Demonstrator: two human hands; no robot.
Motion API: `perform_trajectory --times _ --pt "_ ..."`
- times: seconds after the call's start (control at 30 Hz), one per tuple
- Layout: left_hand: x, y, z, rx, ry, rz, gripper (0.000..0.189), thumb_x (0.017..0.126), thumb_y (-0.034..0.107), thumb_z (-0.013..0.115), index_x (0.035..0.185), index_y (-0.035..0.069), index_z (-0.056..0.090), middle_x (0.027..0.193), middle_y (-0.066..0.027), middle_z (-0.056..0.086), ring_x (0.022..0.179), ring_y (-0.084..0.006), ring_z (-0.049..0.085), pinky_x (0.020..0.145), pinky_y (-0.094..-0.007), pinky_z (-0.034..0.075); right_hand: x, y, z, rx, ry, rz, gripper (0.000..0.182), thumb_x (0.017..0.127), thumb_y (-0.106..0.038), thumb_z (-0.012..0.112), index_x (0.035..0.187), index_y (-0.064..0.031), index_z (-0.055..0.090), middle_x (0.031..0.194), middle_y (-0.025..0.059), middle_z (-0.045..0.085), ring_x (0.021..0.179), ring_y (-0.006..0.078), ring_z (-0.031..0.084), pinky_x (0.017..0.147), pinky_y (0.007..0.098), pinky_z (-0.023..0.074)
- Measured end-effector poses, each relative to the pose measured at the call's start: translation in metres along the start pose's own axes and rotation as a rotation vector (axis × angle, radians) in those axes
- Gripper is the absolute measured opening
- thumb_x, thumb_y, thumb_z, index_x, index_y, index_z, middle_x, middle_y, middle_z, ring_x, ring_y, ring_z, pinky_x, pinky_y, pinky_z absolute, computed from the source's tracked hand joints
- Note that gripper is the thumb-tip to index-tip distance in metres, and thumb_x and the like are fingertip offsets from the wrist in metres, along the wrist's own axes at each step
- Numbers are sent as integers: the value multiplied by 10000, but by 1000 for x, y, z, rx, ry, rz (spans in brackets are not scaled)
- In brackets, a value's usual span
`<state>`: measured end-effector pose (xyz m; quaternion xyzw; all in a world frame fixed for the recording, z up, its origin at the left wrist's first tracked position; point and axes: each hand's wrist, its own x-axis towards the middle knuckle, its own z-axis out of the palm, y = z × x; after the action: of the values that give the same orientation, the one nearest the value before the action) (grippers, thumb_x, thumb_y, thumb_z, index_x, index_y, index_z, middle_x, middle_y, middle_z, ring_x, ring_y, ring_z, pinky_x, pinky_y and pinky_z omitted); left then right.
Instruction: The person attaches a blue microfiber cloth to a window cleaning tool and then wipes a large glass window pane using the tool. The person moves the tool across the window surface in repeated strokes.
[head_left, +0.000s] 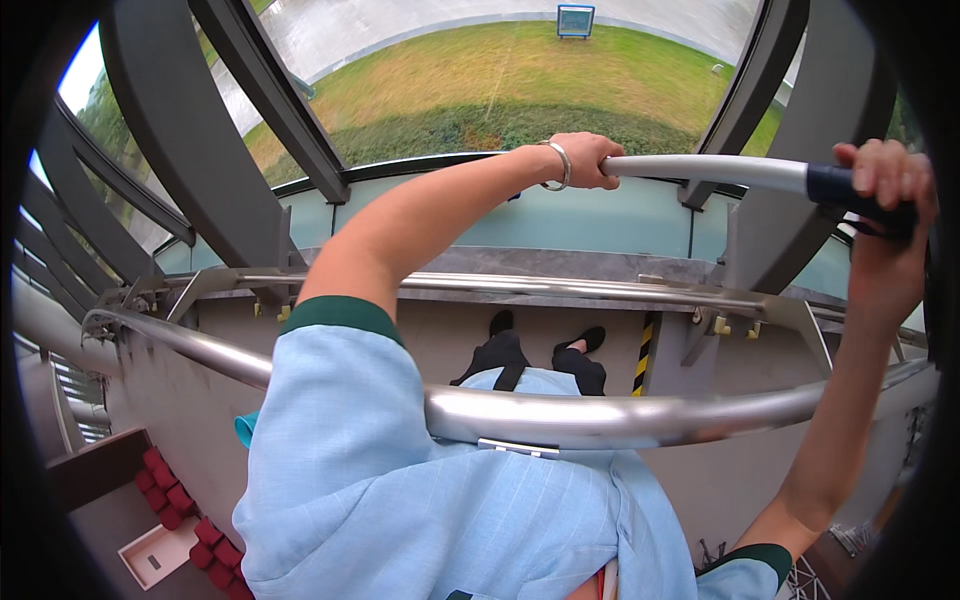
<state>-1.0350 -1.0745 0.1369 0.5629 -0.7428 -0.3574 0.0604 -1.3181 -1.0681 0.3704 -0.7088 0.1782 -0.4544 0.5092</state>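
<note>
My left hand (586, 159), with a silver-coloured bangle at the wrist, grips the left end of a pale metal pole (705, 168). At the far right my right hand (892, 180) is closed around the pole's dark grip (829, 186). The pole runs roughly level between both hands, in front of the window glass. Past my right hand, the dark end merges with the black rim of the view, so I cannot tell what it joins. My forearms reach out over a thick stainless-steel handrail (555, 412) that crosses in front of my chest.
A thinner steel rail (525, 283) runs along the low glazed wall (600, 217). Grey steel window posts (292, 97) flank the panes. Yellow-black hazard tape (643, 352) marks the floor near my shoes (590, 339). Red seats (165, 487) stand at lower left.
</note>
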Motion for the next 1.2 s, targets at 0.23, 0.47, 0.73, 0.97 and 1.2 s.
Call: perform_trajectory --times 0.23,0.47,0.73,0.97,1.2 --pt "-9 -84 41 -279 8 2 252 874 274 619 971 47 572 784 -72 586 756 -172 536 704 -326 439 -8 65 66 191 170 38 236 934 -253 515 770 -88 477 693 41 481 706 179 543 819 402 476" --pt "-65 -151 41 -183 -21 -84 260 840 288 626 929 50 572 802 -108 604 782 -236 573 727 -362 455 -11 100 126 275 225 150 211 921 -202 580 759 -70 551 695 57 581 718 185 621 776 358 507" --pt "-145 -225 39 -123 -9 -314 346 782 404 643 922 88 625 878 -124 651 858 -272 614 774 -368 473 9 120 185 213 -91 289 150 879 -146 614 765 -52 587 712 26 595 751 111 606 713 253 484" --pt "-133 -191 50 -182 -20 -303 361 820 402 666 891 48 658 753 -97 645 716 -217 581 696 -347 473 17 75 172 130 -186 250 122 850 -101 598 761 -19 584 694 38 584 683 94 572 634 221 455" --pt "-90 -115 66 -301 -71 -141 309 823 345 679 926 53 674 766 -112 653 733 -219 598 714 -336 476 6 27 124 -70 -122 169 203 816 -160 546 667 -42 476 580 43 473 581 146 515 685 323 457"
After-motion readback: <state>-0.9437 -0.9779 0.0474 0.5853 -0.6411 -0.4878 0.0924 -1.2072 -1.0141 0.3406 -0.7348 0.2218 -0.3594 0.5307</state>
